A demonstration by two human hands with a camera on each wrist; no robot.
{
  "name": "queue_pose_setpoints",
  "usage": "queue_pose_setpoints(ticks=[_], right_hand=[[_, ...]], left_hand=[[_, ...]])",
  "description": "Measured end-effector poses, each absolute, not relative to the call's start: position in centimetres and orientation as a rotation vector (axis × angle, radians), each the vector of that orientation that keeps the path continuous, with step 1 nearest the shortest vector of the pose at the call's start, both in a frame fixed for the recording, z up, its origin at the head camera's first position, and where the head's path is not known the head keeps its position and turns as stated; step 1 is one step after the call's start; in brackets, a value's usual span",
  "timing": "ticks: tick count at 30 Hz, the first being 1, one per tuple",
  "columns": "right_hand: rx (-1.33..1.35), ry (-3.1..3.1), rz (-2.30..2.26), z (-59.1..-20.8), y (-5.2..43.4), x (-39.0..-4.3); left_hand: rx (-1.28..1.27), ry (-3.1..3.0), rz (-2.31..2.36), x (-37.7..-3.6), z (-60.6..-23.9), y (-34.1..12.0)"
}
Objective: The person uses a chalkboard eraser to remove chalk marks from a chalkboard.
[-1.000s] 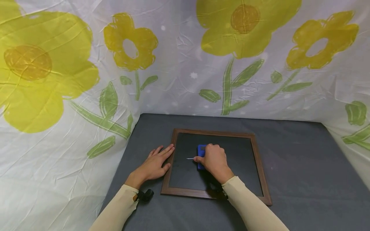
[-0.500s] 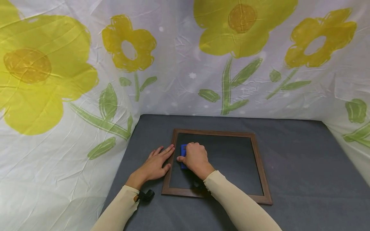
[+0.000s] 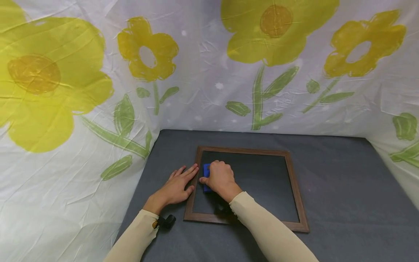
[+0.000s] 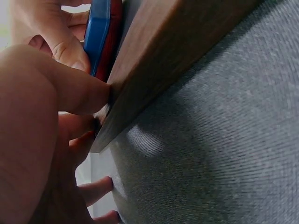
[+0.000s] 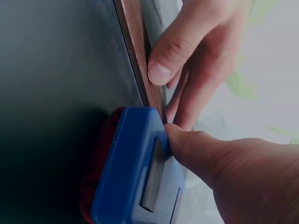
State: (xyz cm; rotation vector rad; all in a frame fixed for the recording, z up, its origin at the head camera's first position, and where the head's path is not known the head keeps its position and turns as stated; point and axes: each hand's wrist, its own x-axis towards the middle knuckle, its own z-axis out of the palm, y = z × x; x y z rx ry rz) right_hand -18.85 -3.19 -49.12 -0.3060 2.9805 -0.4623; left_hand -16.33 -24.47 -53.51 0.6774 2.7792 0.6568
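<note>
A blackboard [image 3: 262, 185] in a brown wooden frame [image 3: 242, 149] lies flat. My right hand [image 3: 220, 179] grips a blue board eraser [image 5: 128, 158] near the board's left side. Its dark red felt [image 5: 96, 172] faces the board, and the thumb lies along the eraser's near side. My left hand [image 3: 175, 187] rests at the frame's left edge with its fingers spread. In the left wrist view, the left thumb [image 4: 86, 91] touches the frame, while some fingertips reach down to the dark cloth. The right hand hides much of the eraser in the head view.
A dark grey cloth [image 3: 334, 189] covers the table around the board. White fabric [image 3: 203, 72] printed with yellow flowers hangs behind and at both sides. A small black device [image 3: 167, 221] sits on the left wrist.
My right hand has slid the eraser left across the board, close to the frame's left edge. A short white line seen left of the eraser no longer shows. The left hand stays put.
</note>
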Motion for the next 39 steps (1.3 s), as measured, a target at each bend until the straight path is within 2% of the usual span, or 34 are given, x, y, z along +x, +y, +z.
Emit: queue_pose_setpoints(ticks=[7, 13, 39], right_hand=[[-0.293, 2.949, -0.464, -48.9, -2.3, -18.8], [-0.244, 2.953, -0.464, -48.8, -0.5, -18.7], [0.042, 2.930, -0.492, -48.5, 11.8, -17.5]], left_hand=[[0.762, 2.756, 0.766, -16.7, -54.4, -25.0], [0.700, 2.750, 0.712, -16.5, -53.5, -24.7], [0.663, 2.749, 0.646, -16.3, -53.1, -24.3]])
